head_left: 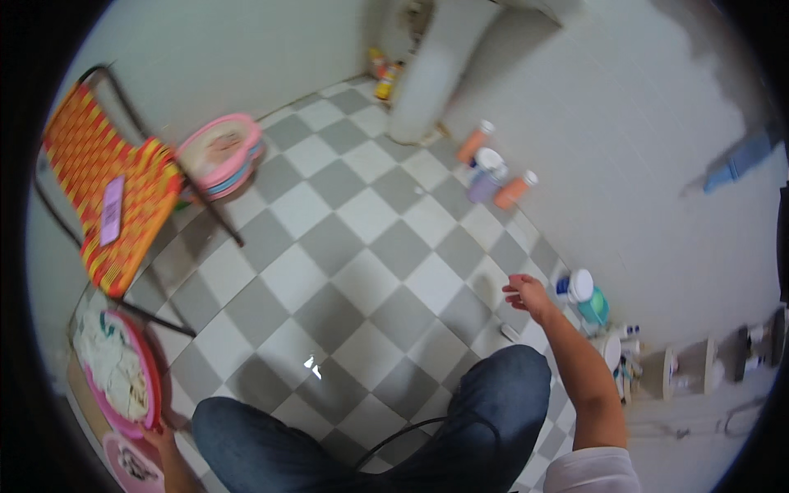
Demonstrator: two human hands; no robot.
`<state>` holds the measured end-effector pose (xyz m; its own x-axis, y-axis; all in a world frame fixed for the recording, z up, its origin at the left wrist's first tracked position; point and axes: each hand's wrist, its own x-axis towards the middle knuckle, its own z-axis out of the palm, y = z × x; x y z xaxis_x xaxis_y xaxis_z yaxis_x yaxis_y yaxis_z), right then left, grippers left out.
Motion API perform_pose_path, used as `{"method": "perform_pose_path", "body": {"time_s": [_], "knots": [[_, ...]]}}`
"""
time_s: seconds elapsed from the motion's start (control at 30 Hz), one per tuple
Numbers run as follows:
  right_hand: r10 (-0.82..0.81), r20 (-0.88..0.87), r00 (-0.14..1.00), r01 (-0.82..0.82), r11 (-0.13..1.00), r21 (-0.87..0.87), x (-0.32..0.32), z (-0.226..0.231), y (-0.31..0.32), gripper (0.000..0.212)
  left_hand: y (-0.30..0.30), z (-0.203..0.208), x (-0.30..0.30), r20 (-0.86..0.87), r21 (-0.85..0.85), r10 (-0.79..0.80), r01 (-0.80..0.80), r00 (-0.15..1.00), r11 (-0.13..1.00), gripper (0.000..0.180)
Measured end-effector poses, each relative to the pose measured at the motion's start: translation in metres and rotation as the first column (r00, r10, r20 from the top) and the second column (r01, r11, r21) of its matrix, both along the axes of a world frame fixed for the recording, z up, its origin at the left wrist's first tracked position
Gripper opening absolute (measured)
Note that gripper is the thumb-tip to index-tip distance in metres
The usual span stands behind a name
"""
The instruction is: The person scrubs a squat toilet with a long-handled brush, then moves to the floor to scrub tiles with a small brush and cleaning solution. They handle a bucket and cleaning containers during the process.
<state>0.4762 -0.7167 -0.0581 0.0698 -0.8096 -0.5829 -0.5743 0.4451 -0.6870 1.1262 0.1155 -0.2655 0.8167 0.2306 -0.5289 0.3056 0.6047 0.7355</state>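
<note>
My left hand (161, 435) grips the near rim of a pink basin (148, 361) at the lower left. White cloth (115, 361) with a dark green patch fills that basin. On the right, my right hand (530, 297) is stretched out above the tiles, its fingers closed around a small pinkish-red piece (516, 280) whose kind I cannot make out. Below that hand a small white oblong thing (509, 333) lies on the floor. Nearest to its right stand a white-lidded tub (580, 286) and a teal container (595, 307).
An orange woven chair (152, 177) holds a lilac phone-like slab (112, 211). Behind it are stacked basins (215, 156). Orange bottles (516, 191) and a purple one (485, 185) line the right wall near a pedestal (427, 82). Another pink basin (115, 460) sits lower left. Water glints on the checkered floor (366, 209).
</note>
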Motion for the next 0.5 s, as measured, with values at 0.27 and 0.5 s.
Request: {"method": "perform_pose_path", "body": {"time_s": [0.27,0.5], "knots": [[-0.351,0.009,0.936,0.349,0.929,-0.123,-0.2,-0.138,0.07,0.022,-0.159,0.073,0.003,-0.004,0.518,-0.514,0.441,0.858,0.733,0.038],[-0.133,-0.229,0.964,0.041,0.93,-0.366,-0.241,-0.164,0.068,0.018,-0.462,0.195,-0.039,0.001,0.269,-0.745,0.717,0.668,0.643,0.015]]}}
